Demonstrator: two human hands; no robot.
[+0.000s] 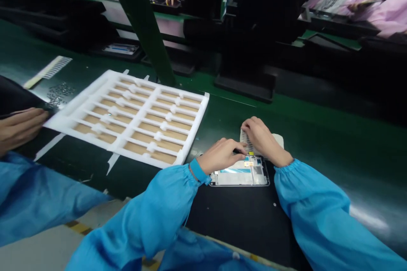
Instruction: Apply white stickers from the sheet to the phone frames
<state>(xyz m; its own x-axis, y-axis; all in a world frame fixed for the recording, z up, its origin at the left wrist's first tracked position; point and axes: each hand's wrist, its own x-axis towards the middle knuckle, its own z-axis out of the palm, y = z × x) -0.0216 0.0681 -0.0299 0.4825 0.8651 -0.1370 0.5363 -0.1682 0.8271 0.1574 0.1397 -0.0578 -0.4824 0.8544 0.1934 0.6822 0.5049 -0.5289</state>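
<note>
A metal phone mid-frame (237, 178) lies on a black mat in front of me, its inner side up with a blue strip and a small yellow piece showing. My left hand (222, 154) is over its upper left edge, fingers curled and thumb stretched towards the right. What lies between those fingers is hidden. Just beyond the frame is a pale sheet of narrow strips (245, 139), with a yellow bit at its near end. My right hand (262, 137) is closed over this sheet, fingertips bent down at its far end.
Left of me stands a white foam tray (116, 146) with brown-bottomed slots. A co-worker's hand (22, 129) is beside it, near scattered small parts (60, 93) and another slotted strip (51, 70). Black trays (244, 87) and a slanted green post (140, 21) stand behind. Other people work across the bench.
</note>
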